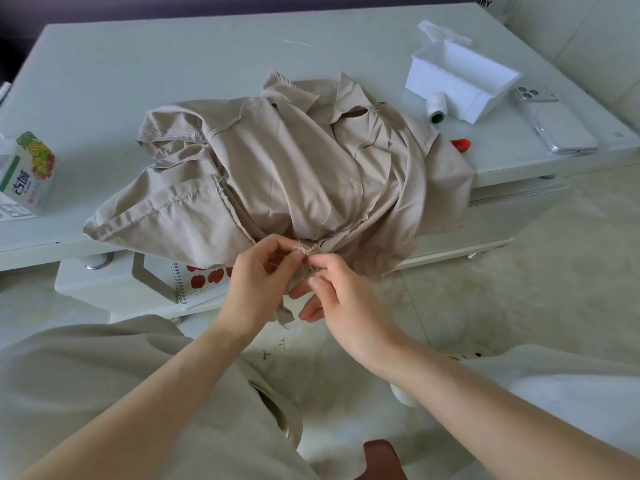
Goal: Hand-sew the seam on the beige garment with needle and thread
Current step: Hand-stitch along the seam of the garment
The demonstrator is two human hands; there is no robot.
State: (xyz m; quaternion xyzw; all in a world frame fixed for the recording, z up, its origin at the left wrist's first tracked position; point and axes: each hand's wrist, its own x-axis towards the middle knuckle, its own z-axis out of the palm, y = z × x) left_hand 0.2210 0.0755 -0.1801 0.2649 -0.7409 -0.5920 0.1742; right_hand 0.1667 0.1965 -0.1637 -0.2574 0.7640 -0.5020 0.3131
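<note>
Looks mid-stitch, nowhere near done. Got the garment (287,168) heaped on the table (138,64), seam (310,250) pulled over the front edge. Pinching that frayed seam with left hand (256,282), pinching alongside with right hand (343,299); can't make out a needle. Plenty left to sew.

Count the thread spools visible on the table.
1. The thread spool lies on its side beside the white box, right of the beige garment. More could be hidden inside the box or under the garment.
</note>
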